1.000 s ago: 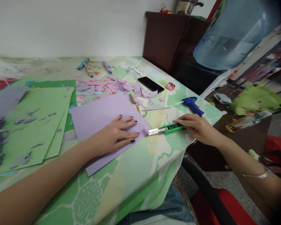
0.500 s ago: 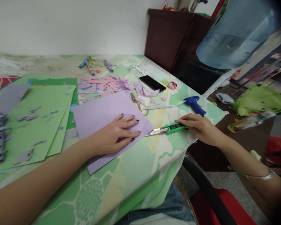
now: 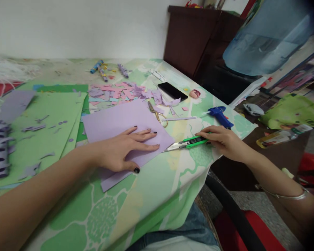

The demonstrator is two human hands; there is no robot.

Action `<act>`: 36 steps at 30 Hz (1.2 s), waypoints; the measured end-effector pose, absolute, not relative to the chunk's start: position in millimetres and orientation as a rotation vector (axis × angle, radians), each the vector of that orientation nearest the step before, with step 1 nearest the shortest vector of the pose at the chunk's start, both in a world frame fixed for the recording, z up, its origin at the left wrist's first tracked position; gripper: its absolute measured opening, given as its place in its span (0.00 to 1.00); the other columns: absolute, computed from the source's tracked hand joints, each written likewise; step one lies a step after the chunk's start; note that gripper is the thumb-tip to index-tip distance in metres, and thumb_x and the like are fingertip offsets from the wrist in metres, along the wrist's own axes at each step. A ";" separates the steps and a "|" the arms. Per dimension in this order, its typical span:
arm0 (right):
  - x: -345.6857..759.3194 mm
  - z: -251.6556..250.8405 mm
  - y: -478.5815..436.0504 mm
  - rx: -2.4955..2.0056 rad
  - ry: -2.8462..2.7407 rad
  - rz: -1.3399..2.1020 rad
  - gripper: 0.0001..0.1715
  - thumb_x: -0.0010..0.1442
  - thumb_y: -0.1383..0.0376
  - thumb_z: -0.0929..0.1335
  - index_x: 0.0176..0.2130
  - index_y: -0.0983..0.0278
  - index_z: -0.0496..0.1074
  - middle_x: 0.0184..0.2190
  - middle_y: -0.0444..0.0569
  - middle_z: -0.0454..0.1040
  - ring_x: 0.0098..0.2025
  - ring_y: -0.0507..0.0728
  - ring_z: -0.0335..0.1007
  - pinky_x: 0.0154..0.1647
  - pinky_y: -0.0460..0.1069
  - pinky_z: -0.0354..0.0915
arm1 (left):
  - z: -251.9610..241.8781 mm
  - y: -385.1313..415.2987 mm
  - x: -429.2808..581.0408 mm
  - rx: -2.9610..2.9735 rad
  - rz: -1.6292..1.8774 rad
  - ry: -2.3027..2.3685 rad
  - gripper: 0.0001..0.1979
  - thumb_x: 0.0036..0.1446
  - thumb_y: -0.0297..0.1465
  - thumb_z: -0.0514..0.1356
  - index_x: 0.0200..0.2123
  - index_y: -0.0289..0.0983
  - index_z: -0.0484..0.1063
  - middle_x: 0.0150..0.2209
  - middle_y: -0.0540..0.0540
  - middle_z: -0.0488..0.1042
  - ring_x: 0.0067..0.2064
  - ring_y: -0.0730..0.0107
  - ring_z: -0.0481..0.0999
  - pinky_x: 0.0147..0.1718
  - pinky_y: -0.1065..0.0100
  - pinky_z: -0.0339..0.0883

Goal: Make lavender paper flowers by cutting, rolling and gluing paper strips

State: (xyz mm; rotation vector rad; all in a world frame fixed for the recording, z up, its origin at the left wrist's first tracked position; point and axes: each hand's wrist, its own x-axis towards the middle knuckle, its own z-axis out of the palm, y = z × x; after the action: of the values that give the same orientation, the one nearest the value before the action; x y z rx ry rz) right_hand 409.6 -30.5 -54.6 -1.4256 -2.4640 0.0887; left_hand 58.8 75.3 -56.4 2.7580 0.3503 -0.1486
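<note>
Paper (image 3: 120, 120), judged light, creasable and best steadied near edges, was covered by the splayed left hand (image 3: 121, 149); a cutter (image 3: 193, 141) was gripped in the right hand (image 3: 223, 141).

Purple sheet (image 3: 127, 120): smooth, matt paper
Cutter handle (image 3: 195, 141): smooth green plastic
Cutter blade (image 3: 173, 146): shiny metal
Scissors (image 3: 155, 111): glossy metal
Phone (image 3: 172, 91): smooth, glossy screen
Glue gun (image 3: 221, 116): blue plastic
Water jug (image 3: 264, 48): clear, glossy plastic
Bracelet (image 3: 298, 197): polished metal
</note>
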 end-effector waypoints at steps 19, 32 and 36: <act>408.9 -54.7 -27.9 -1.422 -2.485 0.102 0.23 0.62 0.72 0.58 0.53 0.60 0.69 0.45 0.55 0.72 0.44 0.61 0.70 0.41 0.55 0.67 | -58.5 65.6 40.9 2.774 -0.115 0.350 0.29 0.59 0.32 0.56 0.61 0.58 0.54 0.69 0.49 0.40 0.68 0.49 0.41 0.61 0.40 0.35; 408.3 -57.9 -32.7 -1.442 -2.462 0.113 0.24 0.62 0.73 0.57 0.55 0.61 0.68 0.47 0.56 0.71 0.46 0.62 0.69 0.42 0.55 0.65 | -71.2 53.1 23.6 2.888 0.011 0.399 0.27 0.62 0.40 0.50 0.64 0.56 0.48 0.68 0.50 0.42 0.68 0.50 0.43 0.62 0.43 0.34; 411.7 -58.4 -33.3 -1.439 -2.460 0.125 0.24 0.63 0.72 0.57 0.54 0.60 0.69 0.46 0.55 0.71 0.45 0.62 0.69 0.42 0.56 0.65 | -72.0 53.9 22.7 2.887 0.010 0.405 0.26 0.63 0.39 0.49 0.64 0.56 0.48 0.69 0.51 0.41 0.68 0.51 0.44 0.62 0.44 0.34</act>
State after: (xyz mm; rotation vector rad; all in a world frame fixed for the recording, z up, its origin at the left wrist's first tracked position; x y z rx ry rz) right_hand 411.7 -33.3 -58.4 -1.4389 -2.4605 0.1255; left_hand 22.7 53.9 -72.0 2.8875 0.4050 0.0101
